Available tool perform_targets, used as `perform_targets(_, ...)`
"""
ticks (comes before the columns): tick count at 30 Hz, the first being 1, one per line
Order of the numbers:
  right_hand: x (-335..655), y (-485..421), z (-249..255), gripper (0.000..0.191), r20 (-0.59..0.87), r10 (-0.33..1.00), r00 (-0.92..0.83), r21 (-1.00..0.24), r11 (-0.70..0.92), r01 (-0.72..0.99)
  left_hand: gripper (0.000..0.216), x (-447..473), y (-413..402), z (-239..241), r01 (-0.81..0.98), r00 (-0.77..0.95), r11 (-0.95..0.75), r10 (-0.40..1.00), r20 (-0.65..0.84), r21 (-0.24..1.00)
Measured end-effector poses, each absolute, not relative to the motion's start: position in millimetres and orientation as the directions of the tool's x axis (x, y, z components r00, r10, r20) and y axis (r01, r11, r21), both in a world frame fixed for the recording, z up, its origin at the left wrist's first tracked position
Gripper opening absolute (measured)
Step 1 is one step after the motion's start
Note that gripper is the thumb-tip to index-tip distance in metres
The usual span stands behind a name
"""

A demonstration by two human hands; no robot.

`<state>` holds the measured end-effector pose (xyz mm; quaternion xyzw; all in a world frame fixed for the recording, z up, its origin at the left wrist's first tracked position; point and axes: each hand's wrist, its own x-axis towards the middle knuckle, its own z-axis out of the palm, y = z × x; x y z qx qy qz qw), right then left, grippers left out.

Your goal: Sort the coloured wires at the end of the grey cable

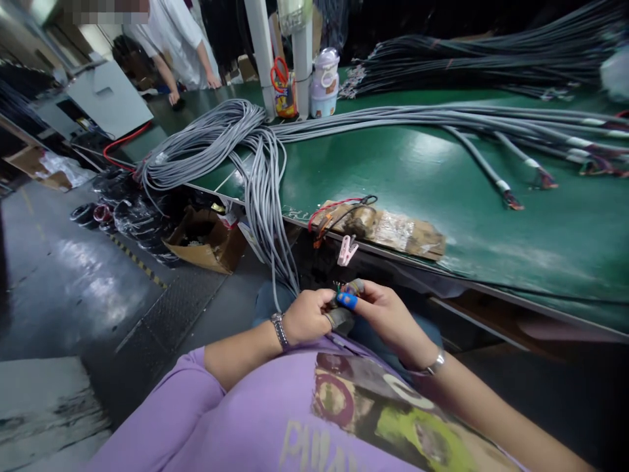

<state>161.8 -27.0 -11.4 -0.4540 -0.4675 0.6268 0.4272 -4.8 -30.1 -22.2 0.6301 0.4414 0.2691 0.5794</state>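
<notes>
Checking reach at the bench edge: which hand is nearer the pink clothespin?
Right hand: just below the pink clothespin, slightly right. Left hand is lower-left, slightly farther.

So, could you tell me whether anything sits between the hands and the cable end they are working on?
Nothing visible does: the left hand and right hand already meet around the cable end.
</notes>
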Motion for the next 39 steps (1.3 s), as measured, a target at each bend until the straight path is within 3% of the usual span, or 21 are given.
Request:
perform_targets(3, 162.8, -22.9, -8.3, 0.030, -0.153, 0.944, -0.292, -0.987, -0.162, -0.004, 0.030, -4.8, -29.1, -21.7, 0.242, 0.489, 0.198, 0.821, -0.295, 0.950)
perform_targets(7, 162.3, -18.1, -14.1, 0.032, -0.130, 0.962, -0.240, -0.990, -0.141, -0.027, 0.042, -2.6, -28.0, -20.6, 0.048, 0.401, 0.416, 0.825, -0.399, 0.908)
perform_targets(13, 160.2, -20.3, -23.8, 0.034, -0.177, 0.973, -0.150, -0.977, -0.192, -0.091, 0.042, 0.9, -25.8, -24.9, -0.132, 0.259, 0.395, 0.899, -0.353, 0.909)
perform_targets(18, 162.1, -18.6, -20.0, 0.033, -0.157, 0.976, -0.148, -0.984, -0.168, -0.060, 0.041, -0.5, -24.1, -22.8, -0.059, 0.287, 0.372, 0.895, -0.341, 0.926)
perform_targets(26, 155.5, -5.7, -8.4, 0.034, -0.183, 0.922, -0.340, -0.973, -0.219, -0.070, 0.034, -6.1, -25.5, -23.6, 0.052, 0.395, 0.345, 0.855, -0.337, 0.937)
perform_targets(29, 151.8, -8.4, -12.8, 0.032, -0.199, 0.942, -0.270, -0.967, -0.234, -0.104, 0.035, -5.8, -25.1, -22.3, 0.061, 0.386, 0.336, 0.860, -0.333, 0.940)
perform_targets(34, 145.3, -18.1, -21.3, 0.030, -0.250, 0.967, -0.055, -0.935, -0.256, -0.244, 0.038, -1.4, -23.7, -20.1, -0.041, 0.287, 0.337, 0.906, -0.312, 0.941)
perform_targets(39, 144.4, -19.7, -23.4, 0.026, -0.338, 0.938, -0.079, -0.832, -0.337, -0.440, 0.037, -0.4, -23.5, -26.8, -0.127, 0.256, 0.343, 0.918, -0.303, 0.931)
